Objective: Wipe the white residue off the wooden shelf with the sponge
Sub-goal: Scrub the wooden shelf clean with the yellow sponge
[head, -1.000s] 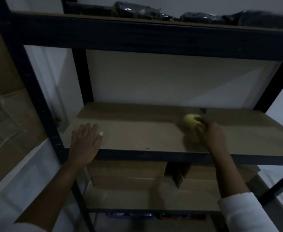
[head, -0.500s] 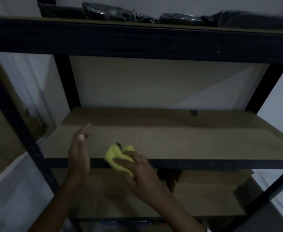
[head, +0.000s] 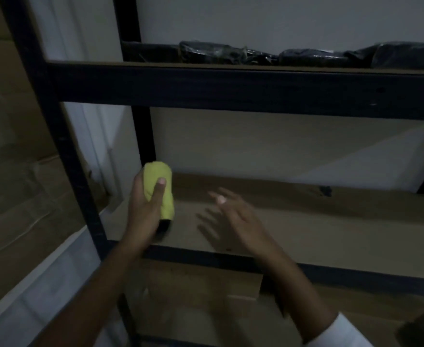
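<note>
The left hand grips the yellow sponge above the shelf's left end; the blurred right hand is spread, residue indiscernible.

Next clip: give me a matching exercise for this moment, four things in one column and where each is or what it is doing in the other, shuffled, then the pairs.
Things:
1. sponge
2. right hand
3. black bags
4. cardboard boxes

Places or states:
A. on the top shelf
B. under the wooden shelf
C. gripped in the left hand
D. open, fingers spread above the wooden shelf

Pairs: 1-C, 2-D, 3-A, 4-B
</note>
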